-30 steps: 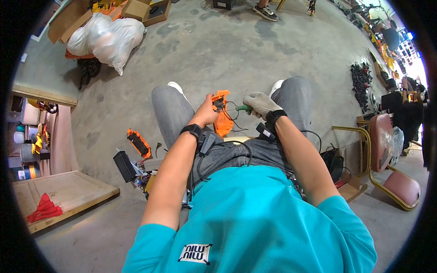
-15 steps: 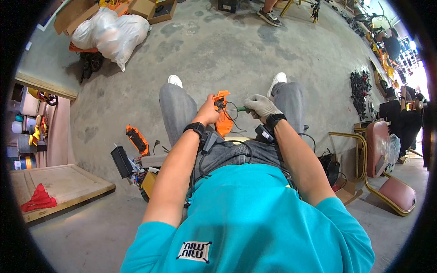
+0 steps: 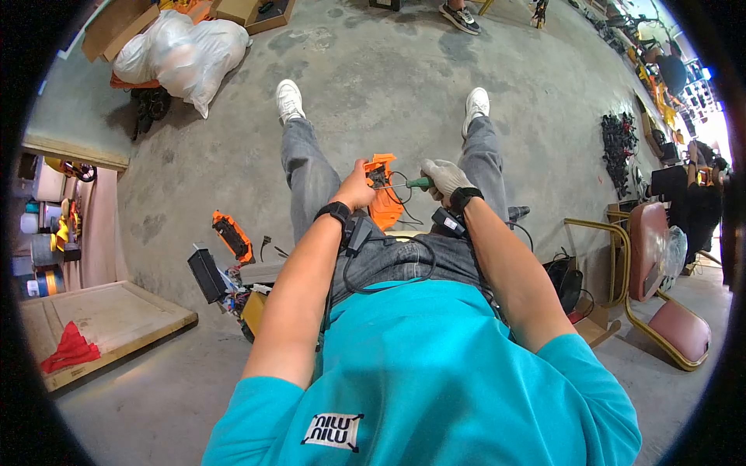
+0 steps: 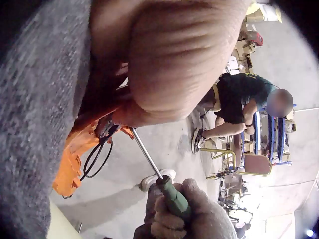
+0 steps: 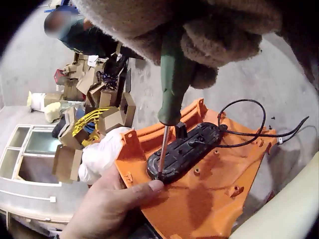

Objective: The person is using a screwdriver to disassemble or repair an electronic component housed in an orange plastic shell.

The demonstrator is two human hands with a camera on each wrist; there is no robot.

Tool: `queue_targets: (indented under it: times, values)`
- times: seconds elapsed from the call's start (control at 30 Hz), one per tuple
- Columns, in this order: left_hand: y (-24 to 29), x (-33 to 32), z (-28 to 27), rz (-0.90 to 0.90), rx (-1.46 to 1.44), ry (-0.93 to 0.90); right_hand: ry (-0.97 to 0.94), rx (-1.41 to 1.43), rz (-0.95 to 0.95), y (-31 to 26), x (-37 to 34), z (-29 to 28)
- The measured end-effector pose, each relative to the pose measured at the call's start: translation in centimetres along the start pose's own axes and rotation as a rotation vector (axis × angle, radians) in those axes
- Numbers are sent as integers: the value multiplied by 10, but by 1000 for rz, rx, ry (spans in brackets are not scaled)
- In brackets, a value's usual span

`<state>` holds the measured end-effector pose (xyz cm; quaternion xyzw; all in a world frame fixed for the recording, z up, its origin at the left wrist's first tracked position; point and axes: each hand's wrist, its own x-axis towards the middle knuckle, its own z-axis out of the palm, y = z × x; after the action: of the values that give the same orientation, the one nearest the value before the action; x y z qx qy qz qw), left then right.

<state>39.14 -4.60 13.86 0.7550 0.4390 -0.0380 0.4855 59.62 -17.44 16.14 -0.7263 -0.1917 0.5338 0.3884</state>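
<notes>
My bare left hand (image 3: pixel 357 189) grips an orange plastic shell (image 5: pixel 199 199) by its edge, the thumb lying over the inner face near a black oval part (image 5: pixel 187 152). A thin black cable (image 5: pixel 242 101) loops out from that part's far end. My gloved right hand (image 3: pixel 446 180) holds a screwdriver by its green handle (image 5: pixel 172 84). In the right wrist view, the screwdriver's metal shaft (image 5: pixel 163 147) points down, its tip at the near end of the black part, close to the left thumb. The left wrist view shows the gloved fingers curled round the handle.
Another orange shell piece (image 3: pixel 233 236) lies on the floor at left, beside a black box-like part (image 3: pixel 206 276) and wiring. A tipped chair (image 3: pixel 649 252) is at right. White bags (image 3: pixel 186 58) stand at far left. Another person (image 4: pixel 244 102) sits across the room.
Both legs have stretched forward, the feet moving farther out on the floor. The hands keep hold of the orange shell and the screwdriver, nearly in place.
</notes>
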Motion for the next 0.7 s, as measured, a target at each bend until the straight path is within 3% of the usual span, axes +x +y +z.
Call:
queue_targets:
  times: [0.13,0.33,0.4,0.57,0.7]
  values:
    - [-12,13,7,37,-39,8,-16,-52,42,-11,-11,-1]
    - [-18,23,6,99,-94,-44,-27,-84,-11,17,16,-8]
    - [-15,22,6,42,-11,-99,-28,-40,-11,23,20,-12]
    - [-11,22,7,32,-21,-109,-232,3,-76,35,35,-22]
    - [-10,24,10,32,-4,-107,-236,42,-63,30,24,-18]
